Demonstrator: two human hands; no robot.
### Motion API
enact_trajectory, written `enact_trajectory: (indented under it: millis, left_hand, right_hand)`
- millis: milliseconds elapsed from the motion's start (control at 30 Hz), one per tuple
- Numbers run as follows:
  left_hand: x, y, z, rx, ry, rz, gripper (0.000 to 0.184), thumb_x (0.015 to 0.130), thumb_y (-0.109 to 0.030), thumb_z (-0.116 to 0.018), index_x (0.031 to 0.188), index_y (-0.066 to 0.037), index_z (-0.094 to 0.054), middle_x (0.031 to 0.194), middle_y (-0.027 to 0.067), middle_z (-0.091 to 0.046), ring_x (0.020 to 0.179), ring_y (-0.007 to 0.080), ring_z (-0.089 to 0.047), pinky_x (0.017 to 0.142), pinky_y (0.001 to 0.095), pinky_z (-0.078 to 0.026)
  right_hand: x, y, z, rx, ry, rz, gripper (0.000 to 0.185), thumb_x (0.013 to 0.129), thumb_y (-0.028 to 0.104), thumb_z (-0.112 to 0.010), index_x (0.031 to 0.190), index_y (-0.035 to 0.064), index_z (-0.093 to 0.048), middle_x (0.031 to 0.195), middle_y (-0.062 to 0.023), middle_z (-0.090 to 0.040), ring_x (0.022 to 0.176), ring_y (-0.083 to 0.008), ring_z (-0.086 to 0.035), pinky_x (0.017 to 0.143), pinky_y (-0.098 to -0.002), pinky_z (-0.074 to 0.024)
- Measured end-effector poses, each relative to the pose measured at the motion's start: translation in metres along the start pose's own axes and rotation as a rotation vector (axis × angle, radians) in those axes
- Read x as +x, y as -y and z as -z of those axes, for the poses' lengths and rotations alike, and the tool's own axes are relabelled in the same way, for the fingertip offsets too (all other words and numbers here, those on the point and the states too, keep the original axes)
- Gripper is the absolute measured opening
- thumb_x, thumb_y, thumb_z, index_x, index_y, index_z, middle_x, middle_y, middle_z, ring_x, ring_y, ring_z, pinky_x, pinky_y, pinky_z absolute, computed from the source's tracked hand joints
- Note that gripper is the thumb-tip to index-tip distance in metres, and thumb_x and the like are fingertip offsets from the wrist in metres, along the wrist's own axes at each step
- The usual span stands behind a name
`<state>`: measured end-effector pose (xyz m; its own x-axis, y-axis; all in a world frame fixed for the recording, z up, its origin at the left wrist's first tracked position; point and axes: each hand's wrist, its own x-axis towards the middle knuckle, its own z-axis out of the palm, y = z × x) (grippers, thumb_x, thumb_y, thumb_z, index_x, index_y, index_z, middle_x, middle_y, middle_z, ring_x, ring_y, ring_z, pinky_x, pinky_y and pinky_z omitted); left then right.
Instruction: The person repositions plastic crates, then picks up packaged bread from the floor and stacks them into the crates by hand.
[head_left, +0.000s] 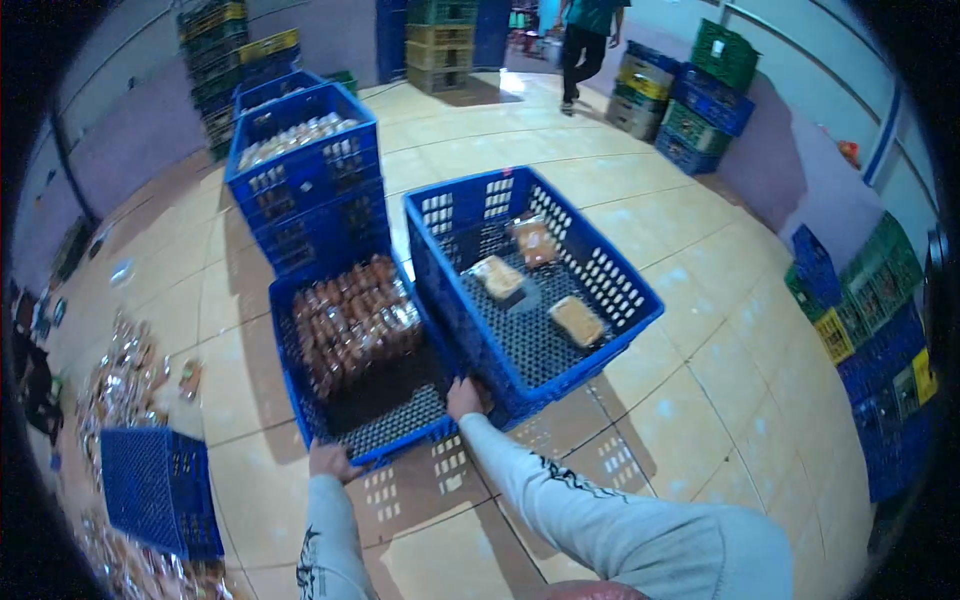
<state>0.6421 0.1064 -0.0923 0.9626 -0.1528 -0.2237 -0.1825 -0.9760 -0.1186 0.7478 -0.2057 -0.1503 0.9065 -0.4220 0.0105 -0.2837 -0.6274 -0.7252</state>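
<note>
My left hand (333,461) is closed on the near left corner of a blue plastic crate (408,417). At the near right corner of the same crate, my right hand (466,398) is also closed on the rim. Rows of brown, clear-wrapped packs (350,318), perhaps bread, fill the crate's far part, and its near mesh floor is bare. Close by on the right stands another blue crate (625,340). Inside it lie three wrapped packs: a brown one (535,241), a pale one (497,277) and a tan one (577,321).
Stacked blue crates (315,215) with wrapped packs on top stand beyond. Many loose wrapped packs (120,385) lie on the floor at left, near a tipped blue crate (155,490). More crates (880,330) line the right wall. A person (585,50) walks at the back.
</note>
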Motion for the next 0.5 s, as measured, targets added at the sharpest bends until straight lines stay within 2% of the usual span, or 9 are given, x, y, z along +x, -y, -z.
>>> enact_trajectory:
  millis: [67, 133, 200, 233, 333, 367, 467, 500]
  left_hand:
    - [-0.001, -0.001, 0.001, -0.017, 0.02, 0.013, 0.058, 0.061, -0.068, -0.065, 0.082, -0.015, -0.074, 0.083, 0.0121, -0.071, 0.084, 0.0263, -0.067, 0.1, 0.0468, -0.034]
    - [-0.001, 0.002, -0.004, -0.071, -0.015, -0.013, 0.059, 0.061, -0.069, -0.064, 0.075, -0.013, -0.072, 0.079, 0.0121, -0.071, 0.081, 0.0269, -0.067, 0.1, 0.0468, -0.034]
    - [-0.003, -0.003, 0.004, -0.1, -0.02, -0.007, 0.057, 0.061, -0.068, -0.065, 0.074, -0.013, -0.072, 0.079, 0.0119, -0.07, 0.08, 0.0275, -0.067, 0.099, 0.0472, -0.035]
    - [-0.005, -0.004, 0.008, -0.117, -0.023, 0.004, 0.056, 0.062, -0.067, -0.065, 0.074, -0.013, -0.071, 0.079, 0.0118, -0.07, 0.079, 0.0278, -0.067, 0.099, 0.0474, -0.035]
    - [-0.007, -0.003, 0.006, -0.157, -0.063, -0.001, 0.054, 0.062, -0.065, -0.067, 0.074, -0.012, -0.072, 0.079, 0.0118, -0.07, 0.079, 0.0287, -0.067, 0.098, 0.0478, -0.036]
    - [-0.007, -0.003, 0.015, -0.145, 0.031, 0.007, 0.051, 0.062, -0.062, -0.069, 0.077, -0.013, -0.072, 0.084, 0.0108, -0.071, 0.082, 0.0277, -0.067, 0.098, 0.0481, -0.036]
    - [-0.003, 0.001, 0.013, -0.13, 0.055, -0.027, 0.05, 0.064, -0.062, -0.069, 0.08, -0.014, -0.072, 0.088, 0.0095, -0.071, 0.086, 0.0258, -0.067, 0.097, 0.0476, -0.037]
    - [-0.003, 0.002, 0.011, -0.15, 0.032, -0.025, 0.052, 0.065, -0.064, -0.065, 0.079, -0.014, -0.073, 0.082, 0.0109, -0.071, 0.08, 0.0259, -0.067, 0.091, 0.0472, -0.037]
  right_hand:
    - [-0.002, -0.003, -0.008, 0.026, -0.139, 0.04, 0.04, 0.095, 0.035, -0.046, 0.111, 0.0009, -0.059, 0.113, -0.0269, -0.062, 0.106, -0.0471, -0.057, 0.095, -0.0522, -0.043]
    - [-0.004, 0.004, 0.001, 0.04, -0.216, 0.038, 0.044, 0.094, 0.037, -0.047, 0.118, 0.0021, -0.057, 0.117, -0.0258, -0.061, 0.109, -0.0455, -0.056, 0.097, -0.0508, -0.0427]
    - [-0.008, 0.021, 0.026, -0.088, -0.003, -0.098, 0.044, 0.093, 0.038, -0.047, 0.12, 0.0037, -0.057, 0.119, -0.0252, -0.06, 0.111, -0.0434, -0.056, 0.098, -0.0504, -0.0419]
    - [-0.02, 0.055, 0.065, -0.015, 0.127, -0.229, 0.045, 0.092, 0.04, -0.048, 0.12, 0.0066, -0.058, 0.121, -0.0238, -0.06, 0.113, -0.0405, -0.057, 0.098, -0.0496, -0.0418]
    - [-0.023, 0.067, 0.071, -0.057, 0.141, -0.246, 0.046, 0.091, 0.042, -0.048, 0.12, 0.0081, -0.059, 0.121, -0.0229, -0.06, 0.112, -0.0404, -0.057, 0.098, -0.0493, -0.0423]
    - [-0.015, 0.049, 0.051, -0.178, 0.115, -0.216, 0.048, 0.091, 0.043, -0.048, 0.122, 0.0077, -0.057, 0.123, -0.0215, -0.059, 0.114, -0.0405, -0.056, 0.098, -0.0495, -0.042]
    - [-0.019, 0.052, 0.044, -0.214, -0.03, -0.165, 0.048, 0.094, 0.041, -0.046, 0.121, 0.003, -0.056, 0.121, -0.0274, -0.058, 0.111, -0.0436, -0.056, 0.097, -0.0486, -0.0427]
    - [-0.018, 0.054, 0.045, -0.34, -0.053, -0.123, 0.051, 0.093, 0.043, -0.047, 0.124, 0.0045, -0.055, 0.124, -0.0247, -0.057, 0.114, -0.0416, -0.055, 0.098, -0.0492, -0.042]
